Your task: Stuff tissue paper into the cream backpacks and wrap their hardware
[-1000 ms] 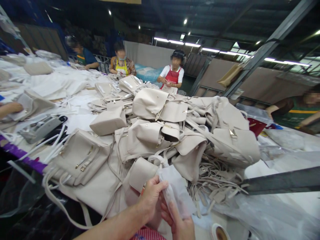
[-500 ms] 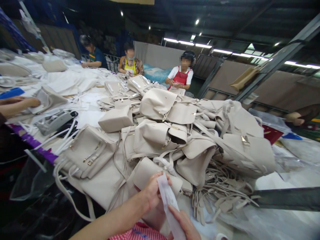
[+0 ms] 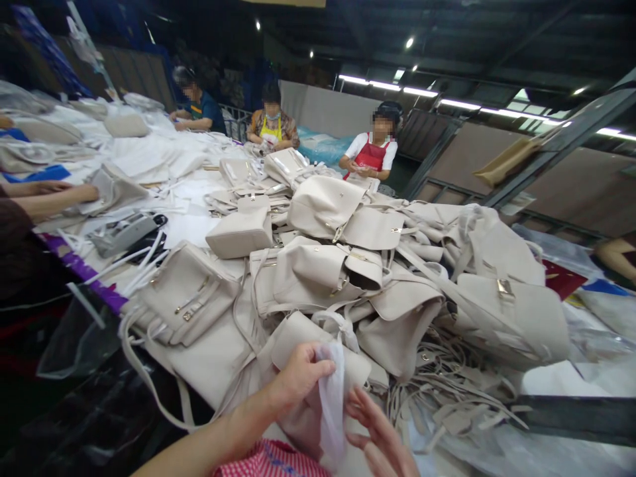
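My left hand pinches the top of a strip of thin white wrapping, which hangs down in front of a beige bag close to my body. Beside the strip, my right hand has its fingers apart and appears to hold nothing. The near bag's flap lies just beyond my left hand. Behind it a white-wrapped handle sticks up in a loop.
Beige backpacks lie heaped across the table. Loose straps spill to the right, near a dark metal bar. At left, a co-worker's hand touches another bag. Several people work around the table.
My right hand has let go of the white strip and its fingers have spread. The strip now hangs more loosely from my left hand. The whole view has shifted slightly.
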`<state>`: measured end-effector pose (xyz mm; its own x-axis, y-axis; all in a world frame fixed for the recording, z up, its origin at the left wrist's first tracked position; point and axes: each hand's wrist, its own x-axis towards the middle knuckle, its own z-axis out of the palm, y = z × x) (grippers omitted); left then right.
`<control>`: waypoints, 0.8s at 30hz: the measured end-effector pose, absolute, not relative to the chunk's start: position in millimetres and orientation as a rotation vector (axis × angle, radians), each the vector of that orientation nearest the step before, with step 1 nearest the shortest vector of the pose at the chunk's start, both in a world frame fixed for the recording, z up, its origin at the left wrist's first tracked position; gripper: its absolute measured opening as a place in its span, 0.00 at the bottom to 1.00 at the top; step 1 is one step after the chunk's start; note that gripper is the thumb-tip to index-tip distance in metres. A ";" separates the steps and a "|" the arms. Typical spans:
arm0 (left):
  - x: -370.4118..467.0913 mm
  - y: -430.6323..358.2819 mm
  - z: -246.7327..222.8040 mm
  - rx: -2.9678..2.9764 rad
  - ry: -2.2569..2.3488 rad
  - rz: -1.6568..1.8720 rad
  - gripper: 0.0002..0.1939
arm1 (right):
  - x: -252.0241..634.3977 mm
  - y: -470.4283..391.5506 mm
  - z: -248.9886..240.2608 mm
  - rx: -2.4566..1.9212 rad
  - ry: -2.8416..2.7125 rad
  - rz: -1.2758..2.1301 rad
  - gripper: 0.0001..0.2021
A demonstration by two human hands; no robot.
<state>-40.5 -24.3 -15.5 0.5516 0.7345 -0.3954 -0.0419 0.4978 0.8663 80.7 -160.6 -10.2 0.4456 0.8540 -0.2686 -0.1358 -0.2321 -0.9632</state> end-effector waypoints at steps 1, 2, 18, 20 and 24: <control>-41.7 -22.2 -13.1 0.988 0.870 0.547 0.06 | 83.3 -150.8 -3.1 -1.564 -0.602 1.066 0.25; -43.0 -20.5 -11.2 1.029 0.872 0.547 0.05 | 84.9 -139.4 3.3 -1.630 -0.581 1.067 0.24; -57.9 -19.4 -23.2 1.451 1.081 0.833 0.04 | 62.8 -77.9 3.5 -1.529 -0.445 1.315 0.22; -59.3 -19.0 -20.6 1.603 1.045 0.813 0.05 | 60.9 -76.2 6.2 -1.518 -0.453 1.305 0.23; -60.2 -20.1 -13.5 1.700 0.962 0.832 0.10 | 59.8 -75.1 6.8 -1.514 -0.462 1.262 0.23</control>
<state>-60.2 -20.1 -13.5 0.4532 0.8866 0.0925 0.2195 -0.2116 0.9524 59.8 -75.1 6.8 0.3662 0.8057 -0.4656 -0.3147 -0.3637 -0.8768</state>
